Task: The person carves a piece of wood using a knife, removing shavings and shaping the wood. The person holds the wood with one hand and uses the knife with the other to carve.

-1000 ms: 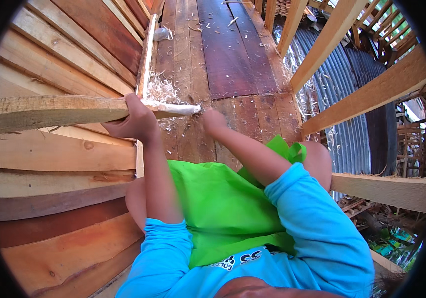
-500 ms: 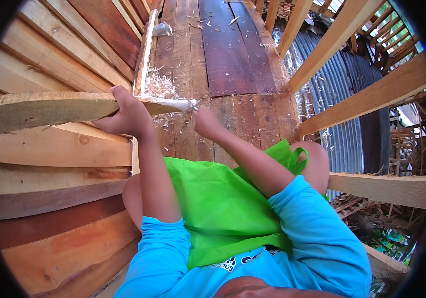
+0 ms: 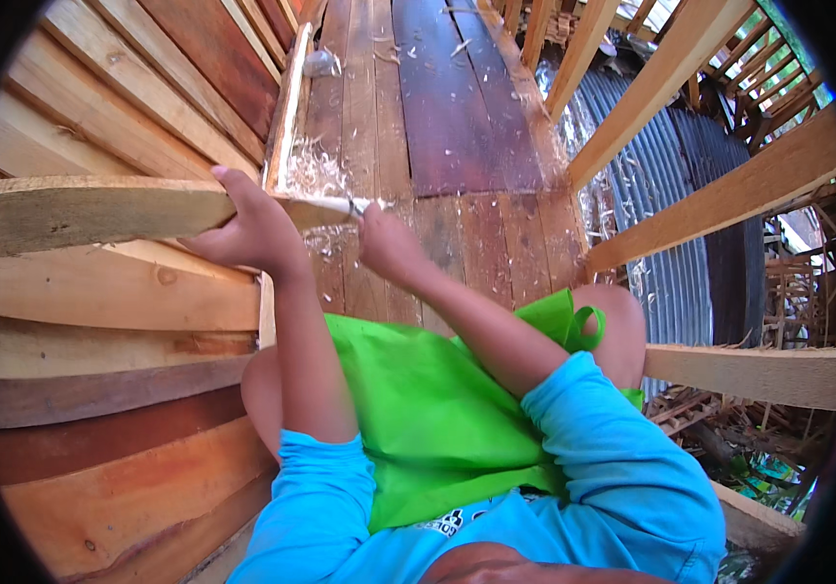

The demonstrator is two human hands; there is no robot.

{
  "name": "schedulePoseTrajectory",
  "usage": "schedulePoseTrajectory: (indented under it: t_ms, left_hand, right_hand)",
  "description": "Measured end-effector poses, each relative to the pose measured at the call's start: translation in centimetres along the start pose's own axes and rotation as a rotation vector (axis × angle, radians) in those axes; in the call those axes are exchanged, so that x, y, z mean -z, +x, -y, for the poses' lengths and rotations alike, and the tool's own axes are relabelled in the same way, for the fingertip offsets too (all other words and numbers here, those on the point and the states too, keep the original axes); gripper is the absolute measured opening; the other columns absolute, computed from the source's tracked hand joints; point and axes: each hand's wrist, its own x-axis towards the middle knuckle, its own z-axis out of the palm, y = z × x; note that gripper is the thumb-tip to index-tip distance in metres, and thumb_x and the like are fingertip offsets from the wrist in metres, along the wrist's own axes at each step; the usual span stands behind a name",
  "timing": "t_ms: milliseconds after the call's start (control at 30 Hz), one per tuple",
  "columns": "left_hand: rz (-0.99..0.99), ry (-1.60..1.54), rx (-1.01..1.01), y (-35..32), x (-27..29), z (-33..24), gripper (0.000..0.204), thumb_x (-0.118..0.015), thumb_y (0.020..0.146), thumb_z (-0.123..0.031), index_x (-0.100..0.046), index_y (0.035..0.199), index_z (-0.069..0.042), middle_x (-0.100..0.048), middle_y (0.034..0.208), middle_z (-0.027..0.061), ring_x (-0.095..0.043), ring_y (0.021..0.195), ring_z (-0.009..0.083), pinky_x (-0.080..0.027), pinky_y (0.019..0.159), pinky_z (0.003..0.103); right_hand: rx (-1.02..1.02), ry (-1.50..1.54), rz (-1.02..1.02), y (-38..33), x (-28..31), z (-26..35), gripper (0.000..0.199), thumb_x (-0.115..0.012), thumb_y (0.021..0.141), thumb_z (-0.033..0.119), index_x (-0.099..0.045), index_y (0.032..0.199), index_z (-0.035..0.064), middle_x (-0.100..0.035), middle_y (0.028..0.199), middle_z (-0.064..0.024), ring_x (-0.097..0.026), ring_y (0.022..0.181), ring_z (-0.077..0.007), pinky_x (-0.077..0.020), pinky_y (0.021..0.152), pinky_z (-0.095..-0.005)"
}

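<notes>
A long, pale piece of wood [image 3: 87, 216] runs in from the left edge, held level across in front of me. My left hand [image 3: 254, 232] is wrapped round it near its right end, thumb on top. Just past that hand the wood narrows to a whiter, whittled tip. My right hand [image 3: 386, 245] is closed in a fist at this tip, gripping what looks like a knife. A small bit of its blade [image 3: 356, 206] shows against the tip; the handle is hidden in my fingers. A bright green cloth [image 3: 437, 409] covers my lap.
Curled wood shavings [image 3: 315, 172] lie heaped on the plank floor [image 3: 471, 234] beyond the tip, with more scattered around. A plank wall [image 3: 126, 277] rises at left, a clear plastic-looking bag [image 3: 320, 63] near its foot. Wooden rails [image 3: 729, 185] and corrugated metal sheeting [image 3: 666, 185] stand at right.
My right hand has moved a little left and back along the tip, closer to my left hand. The left hand keeps its hold on the wood.
</notes>
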Motion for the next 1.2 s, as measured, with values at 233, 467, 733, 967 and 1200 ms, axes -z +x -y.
schedulePoseTrajectory:
  t_ms: [233,467,733,967,1200]
  left_hand:
    - [0.005,0.011,0.01,0.6,0.5,0.5,0.062,-0.063,0.083,-0.003,-0.029,0.131,0.014,-0.046,0.127,0.0295,-0.056,0.111,0.0329,-0.05,0.093,0.037]
    - [0.023,0.018,-0.053,0.4,0.4,0.3,0.063,-0.064,0.082,-0.003,-0.028,0.131,0.014,-0.047,0.125,0.0293,-0.057,0.109,0.0327,-0.051,0.092,0.038]
    - [-0.04,0.065,-0.062,0.8,0.5,0.2,0.057,-0.065,0.081,-0.004,-0.035,0.126,0.014,-0.052,0.119,0.0273,-0.06,0.102,0.0309,-0.053,0.086,0.037]
    - [-0.009,0.055,-0.057,0.4,0.1,0.3,0.054,-0.064,0.081,-0.002,-0.036,0.124,0.014,-0.052,0.117,0.0275,-0.06,0.101,0.0311,-0.053,0.085,0.036]
    - [0.027,0.029,-0.01,-0.6,-0.6,-1.1,0.052,-0.063,0.08,0.0,-0.036,0.123,0.013,-0.053,0.112,0.0245,-0.061,0.096,0.0269,-0.053,0.082,0.035]
  right_hand:
    - [-0.051,0.008,0.043,-0.4,0.0,0.9,0.026,-0.046,0.096,0.021,-0.051,0.101,-0.004,-0.064,0.091,-0.0277,-0.063,0.088,-0.0446,-0.0496,0.077,-0.0528]
    - [-0.08,-0.027,0.05,0.3,-0.8,-0.1,0.026,-0.045,0.096,0.019,-0.051,0.102,-0.0047,-0.064,0.092,-0.0273,-0.063,0.091,-0.0444,-0.05,0.077,-0.0519]
    - [-0.146,0.035,0.102,-1.1,0.8,2.3,0.024,-0.047,0.088,0.012,-0.05,0.105,-0.0051,-0.064,0.098,-0.0298,-0.063,0.096,-0.044,-0.0496,0.082,-0.0522]
    - [-0.15,0.068,0.017,0.3,-1.1,-0.9,0.022,-0.048,0.088,0.011,-0.051,0.101,-0.0066,-0.064,0.094,-0.0307,-0.064,0.092,-0.0437,-0.0502,0.078,-0.0525]
    - [-0.194,0.0,-0.042,0.4,-2.2,-2.2,0.02,-0.045,0.088,0.01,-0.052,0.097,-0.0066,-0.063,0.091,-0.0301,-0.064,0.088,-0.0448,-0.0511,0.076,-0.0508]
